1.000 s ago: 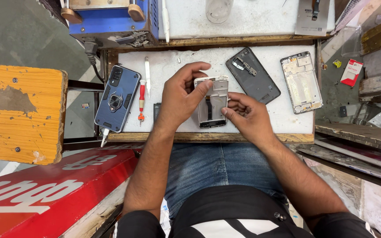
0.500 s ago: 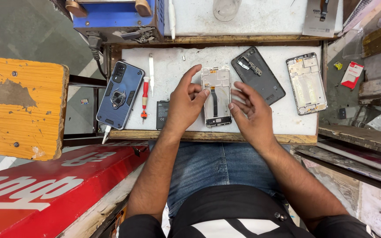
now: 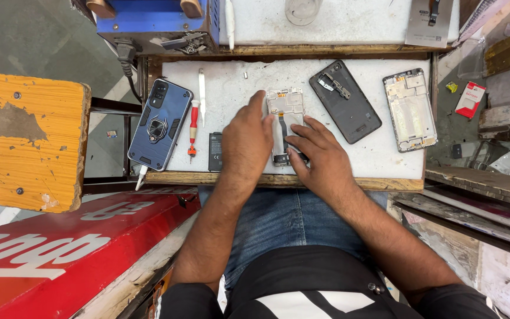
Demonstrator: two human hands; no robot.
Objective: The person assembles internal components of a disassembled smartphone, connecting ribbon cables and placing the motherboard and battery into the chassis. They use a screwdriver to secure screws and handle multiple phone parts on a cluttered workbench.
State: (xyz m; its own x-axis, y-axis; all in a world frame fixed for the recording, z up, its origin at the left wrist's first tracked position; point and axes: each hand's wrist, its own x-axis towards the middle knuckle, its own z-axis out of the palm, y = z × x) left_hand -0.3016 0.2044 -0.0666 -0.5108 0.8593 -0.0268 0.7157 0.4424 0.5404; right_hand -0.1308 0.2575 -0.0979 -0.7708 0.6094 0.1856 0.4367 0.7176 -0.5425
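The opened phone frame, likely light, thin and fragile, best gripped by its edges, lies mid-worktop pinned flat under the spread left hand and right hand, with a dark back cover just right and a red screwdriver left.

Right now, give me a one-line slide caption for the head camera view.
Both hands, left hand and right hand, press an opened phone on the white workbench.
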